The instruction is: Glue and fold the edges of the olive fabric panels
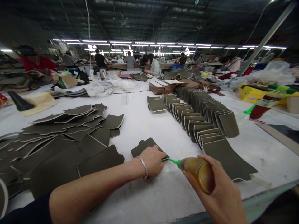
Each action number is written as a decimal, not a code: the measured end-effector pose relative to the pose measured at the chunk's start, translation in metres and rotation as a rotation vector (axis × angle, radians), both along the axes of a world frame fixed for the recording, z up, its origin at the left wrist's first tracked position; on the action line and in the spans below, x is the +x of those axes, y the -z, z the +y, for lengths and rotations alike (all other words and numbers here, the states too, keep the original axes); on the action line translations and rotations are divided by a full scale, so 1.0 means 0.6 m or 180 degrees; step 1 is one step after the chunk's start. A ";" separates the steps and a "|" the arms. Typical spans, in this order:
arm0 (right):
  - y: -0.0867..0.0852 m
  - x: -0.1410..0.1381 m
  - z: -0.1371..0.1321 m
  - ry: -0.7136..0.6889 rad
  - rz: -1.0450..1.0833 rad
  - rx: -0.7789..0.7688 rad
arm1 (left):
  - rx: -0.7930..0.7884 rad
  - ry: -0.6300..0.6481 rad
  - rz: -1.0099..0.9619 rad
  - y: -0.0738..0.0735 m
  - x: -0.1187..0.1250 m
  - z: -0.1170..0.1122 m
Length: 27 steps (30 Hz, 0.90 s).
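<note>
On a white-covered table (137, 126), our left hand (153, 161) presses a dark olive, pale-edged sheet (144, 145), whether pinching we cannot tell; our right hand (225, 186) clasps an amber plastic bottle (198, 172), its long axis and green nozzle (175, 161) aimed left at the sheet's edge.

A dark olive, leather-like sheet panel (144, 146) lies on the white desk (133, 202); a tilted, translucent amber bottle (198, 172) has its green nozzle (174, 161) at the panel's right corner.

The btl (200, 175) is showing amber w/ grn tip (178, 163); the pc (145, 145) is looking dk olive, pale-edged; the table (140, 200) is appearing wht.
</note>
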State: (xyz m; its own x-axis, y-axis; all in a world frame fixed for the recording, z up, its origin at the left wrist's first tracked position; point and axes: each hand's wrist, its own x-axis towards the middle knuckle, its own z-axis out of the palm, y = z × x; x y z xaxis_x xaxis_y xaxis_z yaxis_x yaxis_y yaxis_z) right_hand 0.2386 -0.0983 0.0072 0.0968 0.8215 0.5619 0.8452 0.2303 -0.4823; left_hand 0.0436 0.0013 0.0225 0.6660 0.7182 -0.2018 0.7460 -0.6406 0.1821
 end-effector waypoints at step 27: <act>-0.013 -0.008 -0.014 0.0662 0.1356 -0.0722 | 0.0031 0.0138 0.0042 0.004 -0.001 0.003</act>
State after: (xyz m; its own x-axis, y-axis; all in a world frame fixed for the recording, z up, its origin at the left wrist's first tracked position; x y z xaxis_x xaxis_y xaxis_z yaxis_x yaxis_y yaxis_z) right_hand 0.2338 -0.1065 0.0153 0.4520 0.8570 0.2474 0.5801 -0.0717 -0.8114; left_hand 0.0428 0.0031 0.0204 0.6938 0.6907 -0.2039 0.7198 -0.6740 0.1660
